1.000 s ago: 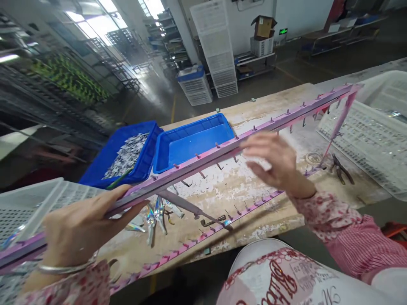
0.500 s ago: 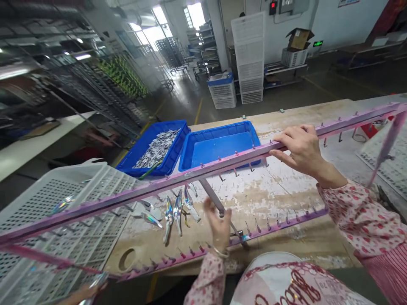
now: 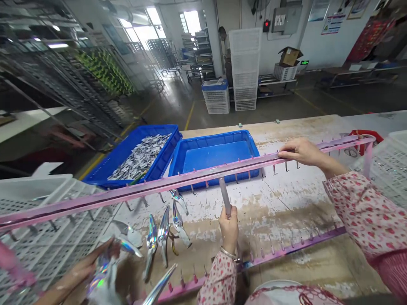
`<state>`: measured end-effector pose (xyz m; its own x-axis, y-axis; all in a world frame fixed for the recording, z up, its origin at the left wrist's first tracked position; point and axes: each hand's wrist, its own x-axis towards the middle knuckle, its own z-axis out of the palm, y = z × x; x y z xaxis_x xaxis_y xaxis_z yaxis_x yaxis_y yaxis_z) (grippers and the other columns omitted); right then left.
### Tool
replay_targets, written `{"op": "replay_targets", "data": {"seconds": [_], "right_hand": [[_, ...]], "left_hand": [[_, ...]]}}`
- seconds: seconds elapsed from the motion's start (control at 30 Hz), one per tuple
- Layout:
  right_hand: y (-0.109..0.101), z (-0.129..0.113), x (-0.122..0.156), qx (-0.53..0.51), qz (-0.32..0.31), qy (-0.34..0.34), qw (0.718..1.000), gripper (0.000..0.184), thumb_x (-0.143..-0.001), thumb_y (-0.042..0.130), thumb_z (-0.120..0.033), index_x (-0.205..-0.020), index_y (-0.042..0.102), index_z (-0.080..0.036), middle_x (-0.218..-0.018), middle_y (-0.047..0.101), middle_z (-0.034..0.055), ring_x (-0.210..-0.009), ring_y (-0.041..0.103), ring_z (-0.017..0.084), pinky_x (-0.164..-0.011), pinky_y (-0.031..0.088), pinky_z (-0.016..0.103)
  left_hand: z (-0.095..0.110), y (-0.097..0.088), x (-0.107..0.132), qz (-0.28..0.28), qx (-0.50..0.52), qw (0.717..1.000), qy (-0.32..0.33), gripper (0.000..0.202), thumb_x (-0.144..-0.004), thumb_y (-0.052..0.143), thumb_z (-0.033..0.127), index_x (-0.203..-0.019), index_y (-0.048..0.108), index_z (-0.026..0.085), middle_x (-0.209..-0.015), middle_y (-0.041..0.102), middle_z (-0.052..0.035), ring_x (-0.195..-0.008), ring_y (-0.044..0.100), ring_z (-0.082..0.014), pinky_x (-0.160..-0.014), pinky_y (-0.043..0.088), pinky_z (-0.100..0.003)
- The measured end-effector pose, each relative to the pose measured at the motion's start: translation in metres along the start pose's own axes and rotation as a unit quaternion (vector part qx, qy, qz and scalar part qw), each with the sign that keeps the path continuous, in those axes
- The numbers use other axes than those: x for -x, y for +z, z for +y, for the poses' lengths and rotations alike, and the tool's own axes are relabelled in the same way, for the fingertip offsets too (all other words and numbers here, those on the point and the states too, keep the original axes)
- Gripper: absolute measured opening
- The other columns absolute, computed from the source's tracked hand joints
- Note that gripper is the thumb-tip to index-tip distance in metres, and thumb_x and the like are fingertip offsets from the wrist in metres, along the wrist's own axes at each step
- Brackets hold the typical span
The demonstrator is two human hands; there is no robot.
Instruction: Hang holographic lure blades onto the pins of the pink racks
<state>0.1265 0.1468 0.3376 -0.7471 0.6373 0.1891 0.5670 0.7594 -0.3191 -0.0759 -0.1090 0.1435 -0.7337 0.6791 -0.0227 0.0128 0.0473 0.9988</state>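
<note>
A long pink-stained rack [image 3: 197, 174] with rows of small pegs spans the view above the worktable. My right hand [image 3: 300, 151] is closed over its top rail, right of the middle. Below the rail, my left hand [image 3: 229, 228] is wrapped round the grey middle strut [image 3: 224, 197]. The lower pegged rail [image 3: 286, 250] runs close to my body. Left of my left hand, several shiny iridescent silver pieces [image 3: 164, 231], long and pointed, appear behind the rack. At the lower left, another person's hand [image 3: 92, 262] holds similar shiny pieces, blurred.
A blue tray [image 3: 176, 159] with a bare floor stands behind the rack. Beside it, a blue crate [image 3: 171, 148] holds many small silvery pieces. White perforated crates [image 3: 68, 190] stand at left, another [image 3: 394, 148] at right. A red object [image 3: 365, 137] lies at the far right.
My left hand has moved up and closed round the strut. The rack's right end has swung and dropped in view. The other person's hand has come further in with shiny pieces.
</note>
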Motion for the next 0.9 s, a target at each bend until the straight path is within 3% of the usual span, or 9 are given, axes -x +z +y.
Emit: {"op": "replay_targets", "data": {"seconds": [0.23,0.5,0.67,0.8,0.9], "right_hand": [[0.014,0.011,-0.014,-0.048,-0.022,0.059,0.997,0.042,-0.084,0.055,-0.058,-0.085,0.076,-0.022,-0.077,0.072,0.0038,-0.07,0.062,0.017,-0.061,0.039,0.028],[0.02,-0.002,-0.024,0.026,-0.002,-0.023,0.999,0.044,-0.089,0.049,-0.054,-0.082,0.076,-0.02,-0.082,0.072,0.0062,-0.08,0.061,0.018,-0.07,0.038,0.028],[0.031,0.004,-0.03,0.026,-0.046,0.018,0.998,0.044,-0.088,0.049,-0.054,-0.078,0.075,-0.02,-0.079,0.071,0.0055,-0.077,0.06,0.018,-0.066,0.036,0.028],[0.037,0.017,-0.029,-0.017,-0.04,0.019,0.999,0.041,-0.087,0.05,-0.053,-0.08,0.074,-0.02,-0.082,0.072,0.0044,-0.079,0.061,0.017,-0.067,0.036,0.027],[0.038,0.019,-0.028,0.008,-0.046,0.029,0.998,0.045,-0.084,0.053,-0.059,-0.079,0.071,-0.019,-0.081,0.07,0.0048,-0.077,0.06,0.017,-0.065,0.034,0.027]], "left_hand": [[-0.004,0.005,-0.015,0.011,-0.039,0.999,-0.014,0.039,-0.08,0.055,0.057,-0.069,0.049,0.02,-0.057,0.035,0.0057,-0.053,0.035,-0.0108,-0.052,0.029,-0.023],[-0.009,0.005,-0.028,0.044,-0.05,0.997,-0.034,0.039,-0.077,0.056,0.057,-0.069,0.05,0.02,-0.057,0.035,0.0061,-0.055,0.036,-0.0117,-0.055,0.03,-0.024],[-0.011,0.006,-0.031,0.036,-0.079,0.996,-0.021,0.038,-0.079,0.055,0.054,-0.065,0.047,0.02,-0.056,0.034,0.0059,-0.055,0.035,-0.0116,-0.057,0.03,-0.024],[-0.016,0.01,-0.034,0.036,-0.064,0.996,-0.044,0.039,-0.077,0.057,0.056,-0.065,0.048,0.02,-0.055,0.035,0.0059,-0.054,0.035,-0.0114,-0.055,0.03,-0.024],[-0.018,0.011,-0.034,0.032,-0.054,0.997,-0.043,0.039,-0.076,0.059,0.056,-0.066,0.05,0.019,-0.054,0.036,0.0056,-0.053,0.036,-0.0115,-0.052,0.03,-0.024]]}}
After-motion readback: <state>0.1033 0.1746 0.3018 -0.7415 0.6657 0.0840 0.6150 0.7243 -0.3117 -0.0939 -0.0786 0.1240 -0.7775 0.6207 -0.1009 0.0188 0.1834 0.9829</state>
